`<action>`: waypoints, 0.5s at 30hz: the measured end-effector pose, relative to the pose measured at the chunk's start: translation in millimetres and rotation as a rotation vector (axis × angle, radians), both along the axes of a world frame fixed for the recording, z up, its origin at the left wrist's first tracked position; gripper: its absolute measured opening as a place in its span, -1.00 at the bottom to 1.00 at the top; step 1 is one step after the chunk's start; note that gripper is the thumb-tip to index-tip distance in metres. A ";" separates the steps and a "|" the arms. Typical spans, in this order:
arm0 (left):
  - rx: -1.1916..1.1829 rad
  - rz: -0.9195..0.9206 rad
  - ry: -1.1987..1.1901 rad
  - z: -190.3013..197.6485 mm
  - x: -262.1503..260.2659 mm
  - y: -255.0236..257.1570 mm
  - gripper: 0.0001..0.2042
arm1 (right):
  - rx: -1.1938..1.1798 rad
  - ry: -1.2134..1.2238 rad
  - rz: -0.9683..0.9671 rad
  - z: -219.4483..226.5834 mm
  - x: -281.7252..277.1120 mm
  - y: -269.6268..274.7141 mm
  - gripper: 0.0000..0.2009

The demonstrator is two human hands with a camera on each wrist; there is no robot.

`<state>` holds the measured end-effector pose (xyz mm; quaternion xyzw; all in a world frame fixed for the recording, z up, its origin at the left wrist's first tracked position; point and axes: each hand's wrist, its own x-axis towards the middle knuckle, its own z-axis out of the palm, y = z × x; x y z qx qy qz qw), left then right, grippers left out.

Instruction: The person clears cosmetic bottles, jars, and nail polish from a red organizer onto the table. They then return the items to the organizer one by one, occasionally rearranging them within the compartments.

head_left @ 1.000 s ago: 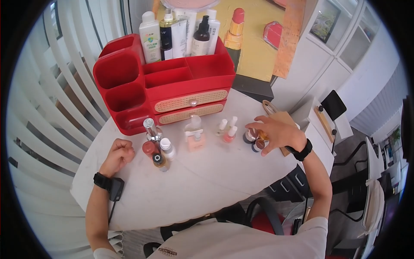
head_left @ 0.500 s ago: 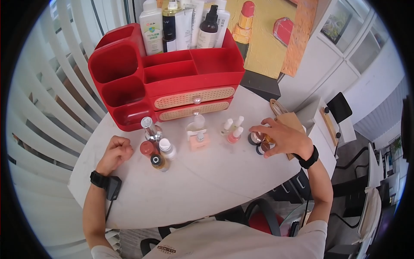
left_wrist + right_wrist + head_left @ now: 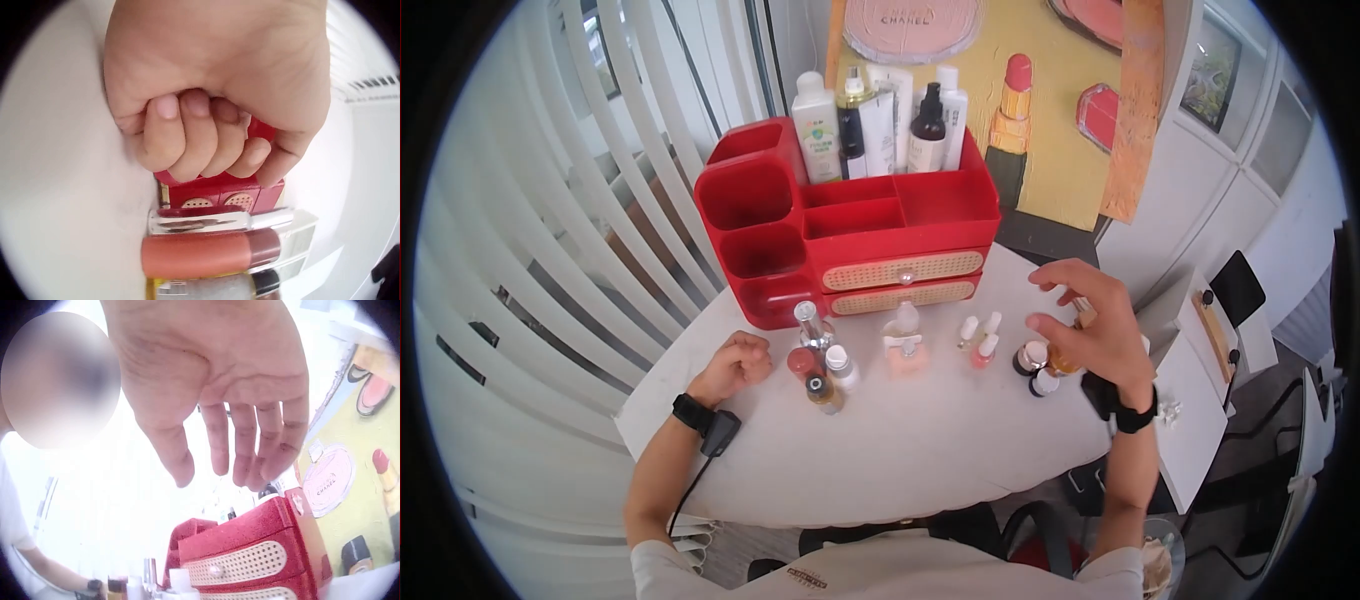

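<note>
My left hand [image 3: 735, 368] lies on the white table, its fingers curled into the palm around nothing. Close to its right stand a silver-capped bottle [image 3: 808, 325], a reddish bottle [image 3: 802, 362], a white-capped bottle [image 3: 840, 368] and a dark-capped amber bottle [image 3: 824, 396]. Over on the right, my right hand [image 3: 1095, 320] hovers with thumb and fingers apart and nothing between them, as the right wrist view also shows. Below it are small jars and bottles, among them a jar with a pinkish lid [image 3: 1031, 356] and a white-topped one [image 3: 1044, 382]; the hand partly hides the group.
A red organizer [image 3: 900, 235] with two woven-front drawers stands at the back, holding several tall bottles [image 3: 816, 130]. In front of it are a pink perfume bottle [image 3: 907, 355] and nail polish bottles [image 3: 984, 350]. A painting [image 3: 1065, 150] leans behind; blinds [image 3: 580, 300] hang left.
My right hand has lifted off the group of jars and opened wider. The left hand keeps its curled pose on the table. The head view has shifted, so everything sits further right and lower.
</note>
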<state>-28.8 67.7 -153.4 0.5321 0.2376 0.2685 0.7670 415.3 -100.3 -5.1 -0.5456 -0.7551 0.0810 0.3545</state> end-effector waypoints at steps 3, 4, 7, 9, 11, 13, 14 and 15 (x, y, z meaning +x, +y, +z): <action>0.001 -0.019 0.056 8.1 4.3 -1.9 -0.66 | 0.090 0.329 0.023 -17.3 -14.3 13.1 -0.71; 0.028 -0.058 0.081 14.6 6.2 -4.0 -0.67 | 0.070 0.522 0.053 -23.0 -19.4 17.6 -0.73; 0.121 -0.070 0.137 45.1 11.8 -14.9 -0.69 | -0.068 0.590 0.221 -39.5 -39.6 25.9 -0.76; 0.178 -0.038 0.171 65.0 11.3 -25.4 -0.68 | -0.194 0.664 0.280 -50.2 -48.0 28.7 -0.76; 0.256 0.002 0.117 79.0 10.1 -35.4 -0.74 | -0.096 0.499 0.352 -66.6 -51.8 34.5 -0.79; 0.322 0.047 0.187 92.0 7.8 -43.9 -0.79 | -0.124 0.470 0.405 -71.5 -52.8 29.6 -0.81; 0.376 0.085 0.249 98.6 8.2 -48.7 -0.83 | -0.162 0.434 0.445 -73.1 -52.6 26.9 -0.82; 0.381 0.090 0.250 109.3 13.5 -55.9 -0.83 | -0.186 0.445 0.482 -74.3 -54.1 24.6 -0.85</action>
